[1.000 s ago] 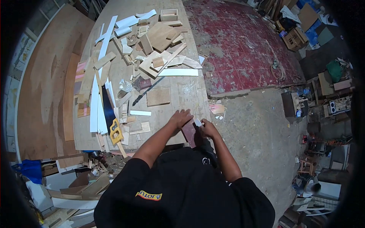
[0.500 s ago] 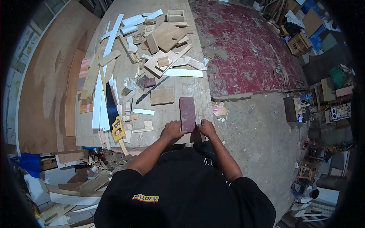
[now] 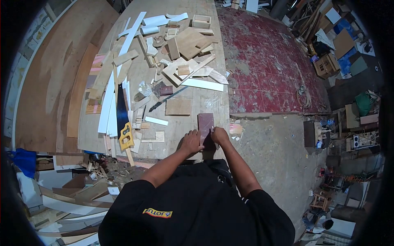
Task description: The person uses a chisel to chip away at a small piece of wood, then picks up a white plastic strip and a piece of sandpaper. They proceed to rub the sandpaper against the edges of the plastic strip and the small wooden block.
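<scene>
A flat reddish-brown rectangular block (image 3: 206, 121), looking like a sandpaper-covered board, lies near the front edge of the workbench. My left hand (image 3: 191, 142) grips its lower left side, thumb at the lower end. Over the block's right side, my right hand (image 3: 220, 136) is closed in a pinch; a small pale piece shows at its fingertips, too small to name. Beyond the block lie a square wooden piece (image 3: 178, 107) and a thin white strip (image 3: 156, 121). A yellow-handled handsaw (image 3: 126, 136) rests further left.
Wood offcuts (image 3: 191, 43), white strips (image 3: 204, 85) and a small wooden box (image 3: 201, 21) cover the bench's far part. A crumpled clear plastic piece (image 3: 143, 88) sits mid-bench. Left stands a large plywood sheet (image 3: 53, 90); right is concrete floor (image 3: 266, 151).
My right hand has moved from beside the block's right edge to over its surface. My left hand stays at the block's side. The view has shifted slightly.
</scene>
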A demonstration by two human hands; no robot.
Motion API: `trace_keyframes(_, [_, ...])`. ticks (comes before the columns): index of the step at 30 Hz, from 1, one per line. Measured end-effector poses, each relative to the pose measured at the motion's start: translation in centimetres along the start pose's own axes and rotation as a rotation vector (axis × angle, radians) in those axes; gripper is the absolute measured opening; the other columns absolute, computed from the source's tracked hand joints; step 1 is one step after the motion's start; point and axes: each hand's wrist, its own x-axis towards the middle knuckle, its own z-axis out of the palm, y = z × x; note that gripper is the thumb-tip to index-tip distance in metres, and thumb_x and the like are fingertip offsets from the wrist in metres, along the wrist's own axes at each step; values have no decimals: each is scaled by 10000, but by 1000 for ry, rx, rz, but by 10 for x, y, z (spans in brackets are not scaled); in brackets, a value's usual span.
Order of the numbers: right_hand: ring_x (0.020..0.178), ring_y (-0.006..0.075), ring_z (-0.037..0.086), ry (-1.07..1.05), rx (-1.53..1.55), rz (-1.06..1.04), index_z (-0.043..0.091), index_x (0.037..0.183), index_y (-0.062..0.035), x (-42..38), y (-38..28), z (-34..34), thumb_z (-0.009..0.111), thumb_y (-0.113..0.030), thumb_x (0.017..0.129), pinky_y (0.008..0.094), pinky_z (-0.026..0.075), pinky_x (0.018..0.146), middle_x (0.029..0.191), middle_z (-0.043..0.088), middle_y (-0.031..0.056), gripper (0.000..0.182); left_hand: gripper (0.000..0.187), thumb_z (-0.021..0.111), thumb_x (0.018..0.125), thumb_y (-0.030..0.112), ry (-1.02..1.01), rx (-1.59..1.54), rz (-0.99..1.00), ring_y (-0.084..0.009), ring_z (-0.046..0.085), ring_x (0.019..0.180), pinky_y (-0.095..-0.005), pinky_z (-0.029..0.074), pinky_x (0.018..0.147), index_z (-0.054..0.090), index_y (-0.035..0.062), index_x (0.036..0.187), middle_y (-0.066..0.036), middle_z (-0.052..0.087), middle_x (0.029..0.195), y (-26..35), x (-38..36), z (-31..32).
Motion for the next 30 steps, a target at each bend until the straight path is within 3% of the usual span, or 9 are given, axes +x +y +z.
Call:
trace_keyframes(3, [941, 403, 651, -14, -17, 41, 657, 971, 12, -1, -5, -4, 591, -246, 822, 468, 521, 840, 974, 663, 259, 305, 1034, 775, 649, 511, 165, 70, 25, -408, 417, 1247, -500, 424, 943, 305, -6, 1411, -246, 370, 1404, -3, 5, -10])
trace_keyframes(5, [927, 399, 658, 84, 2, 47, 661, 967, 7, 2, -19, -17, 559, -218, 824, 472, 526, 826, 966, 666, 259, 286, 1175, 795, 603, 550, 85, 223, 97, -437, 265, 1363, -573, 353, 1007, 205, 24, 1472, -235, 196, 1520, 1, 15, -29])
trace_keyframes(8, [899, 415, 653, 150, 18, 57, 662, 961, -20, 21, -27, -18, 543, -251, 847, 496, 523, 795, 941, 666, 256, 283, 1256, 805, 583, 562, -60, 316, 58, -424, 153, 1419, -635, 269, 1048, 130, 28, 1497, -201, 67, 1569, 2, 35, -29])
trace_keyframes(15, [933, 390, 664, -10, -47, 126, 691, 966, -27, 15, -34, -11, 545, -209, 819, 463, 535, 799, 989, 676, 233, 276, 1279, 805, 582, 560, -158, 362, 15, -416, 129, 1430, -657, 216, 1068, 93, 34, 1505, -162, 23, 1584, -3, 44, -22])
trace_keyframes(17, [1004, 343, 661, -264, -165, 149, 706, 1009, -44, 13, -31, -9, 531, -208, 841, 432, 536, 832, 1076, 676, 187, 292, 1251, 803, 622, 506, -161, 323, -17, -418, 105, 1435, -654, 164, 1096, 52, 53, 1514, -140, -16, 1589, -2, 46, -19])
trace_keyframes(20, [1040, 329, 651, -422, -295, 67, 705, 1036, -53, 18, -28, -13, 539, -221, 849, 415, 533, 849, 1123, 667, 169, 301, 1231, 800, 640, 476, -112, 297, -11, -414, 111, 1437, -652, 163, 1098, 42, 55, 1514, -135, -21, 1591, -6, 46, -13])
trace_keyframes(24, [1030, 337, 653, -197, -111, 181, 697, 1058, -57, 31, -46, -36, 539, -221, 847, 420, 534, 844, 1114, 668, 177, 310, 1214, 794, 658, 464, -213, 300, -17, -411, 106, 1439, -650, 166, 1098, 34, 61, 1516, -125, -23, 1593, 1, 42, -28])
trace_keyframes(27, [1016, 349, 654, -9, -20, 205, 690, 1070, -46, 41, -44, -28, 543, -217, 839, 428, 537, 828, 1111, 666, 185, 323, 1256, 806, 613, 515, -158, 340, -13, -410, 147, 1430, -659, 199, 1081, 58, 53, 1511, -144, 3, 1589, 0, 44, -25])
trace_keyframes(30, [1030, 351, 648, -202, -80, 219, 689, 1073, -48, 22, -46, -32, 553, -211, 833, 427, 533, 838, 1131, 661, 177, 320, 1250, 802, 619, 520, -166, 344, -4, -412, 147, 1430, -662, 200, 1078, 61, 53, 1512, -144, 1, 1589, 0, 42, -26])
